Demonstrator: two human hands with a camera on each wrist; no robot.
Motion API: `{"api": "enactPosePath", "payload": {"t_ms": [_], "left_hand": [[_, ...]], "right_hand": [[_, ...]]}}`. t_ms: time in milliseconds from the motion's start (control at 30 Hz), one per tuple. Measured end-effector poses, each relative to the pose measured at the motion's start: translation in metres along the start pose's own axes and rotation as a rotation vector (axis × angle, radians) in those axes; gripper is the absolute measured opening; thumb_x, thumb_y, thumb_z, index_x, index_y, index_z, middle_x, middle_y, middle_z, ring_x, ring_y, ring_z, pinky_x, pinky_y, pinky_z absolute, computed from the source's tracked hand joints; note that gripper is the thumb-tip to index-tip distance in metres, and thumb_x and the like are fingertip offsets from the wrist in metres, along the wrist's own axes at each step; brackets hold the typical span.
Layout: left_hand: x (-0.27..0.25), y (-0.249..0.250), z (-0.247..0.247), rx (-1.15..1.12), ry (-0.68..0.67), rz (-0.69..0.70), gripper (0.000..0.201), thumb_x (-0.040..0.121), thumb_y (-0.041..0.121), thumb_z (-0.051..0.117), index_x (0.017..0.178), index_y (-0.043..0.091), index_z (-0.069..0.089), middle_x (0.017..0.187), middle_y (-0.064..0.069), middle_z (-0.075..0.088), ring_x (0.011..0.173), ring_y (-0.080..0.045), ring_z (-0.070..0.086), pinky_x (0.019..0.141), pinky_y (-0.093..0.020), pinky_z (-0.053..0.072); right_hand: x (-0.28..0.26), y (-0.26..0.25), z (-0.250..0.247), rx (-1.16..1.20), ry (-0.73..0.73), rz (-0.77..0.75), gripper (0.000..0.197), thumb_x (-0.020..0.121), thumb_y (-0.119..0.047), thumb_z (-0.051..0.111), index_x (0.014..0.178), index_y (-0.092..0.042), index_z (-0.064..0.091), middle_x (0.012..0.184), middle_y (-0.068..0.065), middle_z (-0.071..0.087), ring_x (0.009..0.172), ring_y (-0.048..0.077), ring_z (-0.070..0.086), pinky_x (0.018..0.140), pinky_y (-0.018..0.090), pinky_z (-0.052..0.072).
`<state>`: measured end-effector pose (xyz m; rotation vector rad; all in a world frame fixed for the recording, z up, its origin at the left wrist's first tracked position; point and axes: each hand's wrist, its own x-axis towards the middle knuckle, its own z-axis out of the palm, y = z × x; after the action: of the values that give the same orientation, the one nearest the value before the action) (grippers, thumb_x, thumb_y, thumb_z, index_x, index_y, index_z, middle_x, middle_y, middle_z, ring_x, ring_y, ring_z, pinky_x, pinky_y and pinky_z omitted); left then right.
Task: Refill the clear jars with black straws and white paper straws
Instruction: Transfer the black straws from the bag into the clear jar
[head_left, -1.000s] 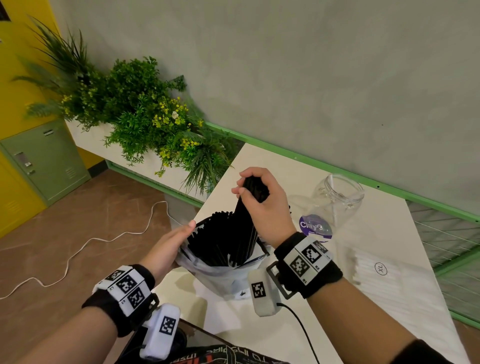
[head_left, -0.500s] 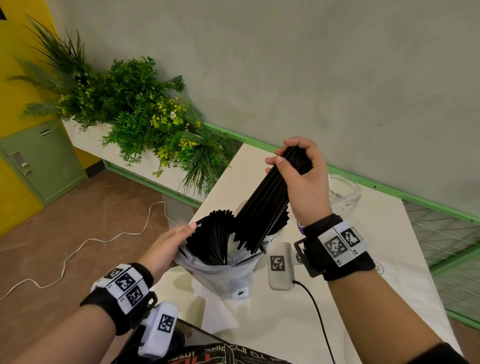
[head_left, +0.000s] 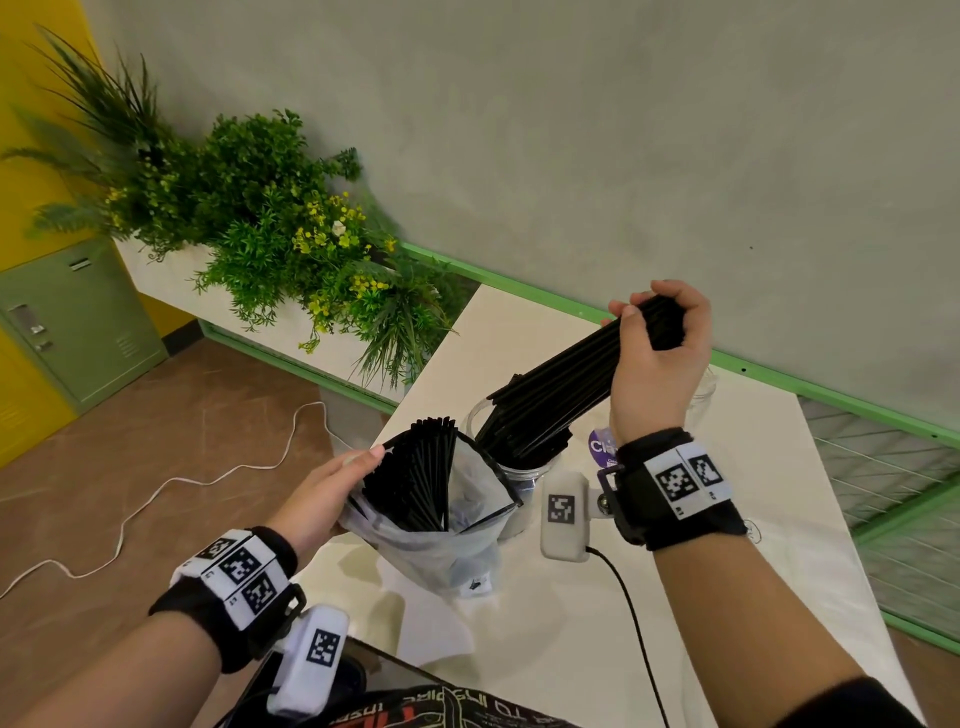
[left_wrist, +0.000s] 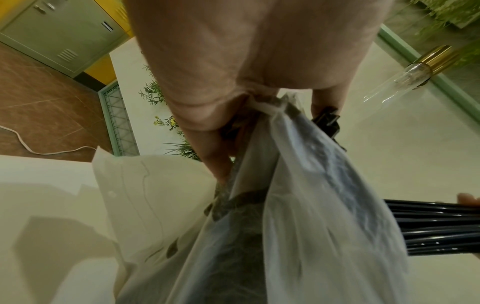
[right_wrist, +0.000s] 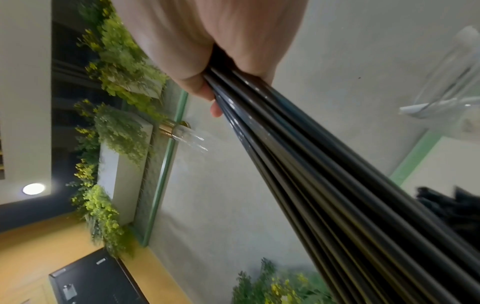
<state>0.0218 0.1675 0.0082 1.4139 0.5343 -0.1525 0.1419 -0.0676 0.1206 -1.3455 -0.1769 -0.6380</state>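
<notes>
My right hand (head_left: 660, 353) grips the top of a bundle of black straws (head_left: 561, 384), held tilted. The bundle's lower ends sit in the mouth of a clear jar (head_left: 524, 480) on the white table (head_left: 571, 623). Left of that jar stands a clear plastic bag (head_left: 441, 551) with more black straws (head_left: 421, 483) in it. My left hand (head_left: 327, 488) holds the bag's rim open. A second clear jar (head_left: 704, 395) shows partly behind my right hand. In the wrist views, the left hand (left_wrist: 233, 82) pinches the bag (left_wrist: 311, 205) and the right hand (right_wrist: 221, 41) clasps the straws (right_wrist: 311, 164).
A planter of green plants (head_left: 270, 223) stands past the table's left corner. A green rail (head_left: 779, 379) runs along the grey wall behind the table. A white cable (head_left: 156, 493) trails over the brown floor, and a green locker (head_left: 78, 322) is at far left.
My right hand has lifted the straw bundle out of the bag and carried it up and to the right; its lower ends now sit in the jar. The left hand stays on the bag.
</notes>
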Motion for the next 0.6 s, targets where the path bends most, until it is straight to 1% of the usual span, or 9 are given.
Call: {"api": "enactPosePath", "payload": {"t_ms": [67,133,200,233,300,367,433,500,600], "left_hand": [[0.000,0.000,0.000,-0.002,-0.003,-0.004,0.026,0.092,0.043,0.054,0.103,0.025,0.069,0.095,0.003,0.076,0.095,-0.020,0.069,0.085,-0.038,0.052],[-0.001,0.000,-0.001,-0.009,-0.003,-0.013,0.027,0.092,0.043,0.055,0.107,0.024,0.068,0.100,0.002,0.075,0.098,-0.021,0.069,0.091,-0.042,0.052],[-0.001,0.000,-0.002,-0.015,-0.002,-0.017,0.029,0.092,0.043,0.055,0.109,0.023,0.067,0.104,0.000,0.074,0.100,-0.022,0.068,0.095,-0.044,0.050],[-0.001,0.000,-0.003,-0.015,0.000,-0.018,0.029,0.092,0.043,0.055,0.110,0.024,0.067,0.104,0.001,0.074,0.101,-0.022,0.068,0.096,-0.045,0.050],[-0.002,0.000,-0.004,-0.014,0.003,-0.018,0.029,0.091,0.044,0.056,0.110,0.025,0.067,0.103,0.002,0.074,0.101,-0.022,0.068,0.096,-0.045,0.050],[-0.003,0.000,-0.004,-0.011,0.003,-0.018,0.028,0.091,0.044,0.055,0.108,0.026,0.067,0.101,0.002,0.075,0.101,-0.022,0.068,0.096,-0.045,0.050],[-0.003,0.000,-0.003,-0.009,0.002,-0.020,0.026,0.092,0.043,0.055,0.106,0.026,0.067,0.101,0.002,0.074,0.101,-0.021,0.068,0.096,-0.045,0.050],[-0.004,0.000,-0.004,-0.009,0.003,-0.020,0.024,0.092,0.042,0.055,0.105,0.026,0.067,0.099,0.002,0.075,0.100,-0.021,0.068,0.094,-0.043,0.051],[-0.004,0.000,-0.004,-0.009,0.000,-0.022,0.025,0.092,0.042,0.055,0.106,0.025,0.067,0.098,0.002,0.075,0.100,-0.021,0.068,0.093,-0.043,0.051]], "right_hand": [[-0.005,0.010,0.000,-0.028,0.014,0.013,0.030,0.088,0.010,0.050,0.102,-0.017,0.054,0.092,0.009,0.055,0.088,0.020,0.065,0.090,0.052,0.052],[-0.012,0.019,0.002,-0.050,0.016,0.020,0.031,0.089,0.010,0.050,0.101,-0.019,0.054,0.092,0.005,0.055,0.090,0.019,0.066,0.092,0.048,0.052],[-0.020,0.027,0.005,-0.072,-0.012,0.005,0.033,0.089,0.007,0.050,0.100,-0.024,0.054,0.092,0.002,0.056,0.093,0.021,0.066,0.093,0.046,0.051],[-0.025,0.032,0.006,-0.093,-0.037,-0.010,0.032,0.089,0.004,0.051,0.100,-0.026,0.055,0.093,0.003,0.057,0.095,0.024,0.065,0.094,0.045,0.051],[-0.035,0.043,0.008,-0.145,-0.104,-0.035,0.026,0.089,0.000,0.053,0.104,-0.021,0.056,0.097,0.007,0.059,0.099,0.028,0.063,0.095,0.043,0.050],[-0.044,0.056,0.008,-0.192,-0.176,-0.041,0.023,0.089,-0.002,0.055,0.107,-0.015,0.056,0.100,0.010,0.060,0.100,0.027,0.062,0.094,0.040,0.049],[-0.051,0.066,0.007,-0.252,-0.251,-0.027,0.022,0.089,-0.003,0.058,0.106,-0.016,0.057,0.102,0.006,0.062,0.100,0.021,0.061,0.093,0.037,0.049],[-0.055,0.073,0.005,-0.326,-0.357,0.009,0.021,0.087,-0.004,0.063,0.102,-0.017,0.059,0.101,0.001,0.063,0.099,0.013,0.059,0.092,0.035,0.049],[-0.057,0.080,0.002,-0.423,-0.539,0.080,0.017,0.086,-0.007,0.066,0.099,-0.019,0.063,0.100,-0.004,0.064,0.098,0.011,0.058,0.093,0.037,0.049]]}}
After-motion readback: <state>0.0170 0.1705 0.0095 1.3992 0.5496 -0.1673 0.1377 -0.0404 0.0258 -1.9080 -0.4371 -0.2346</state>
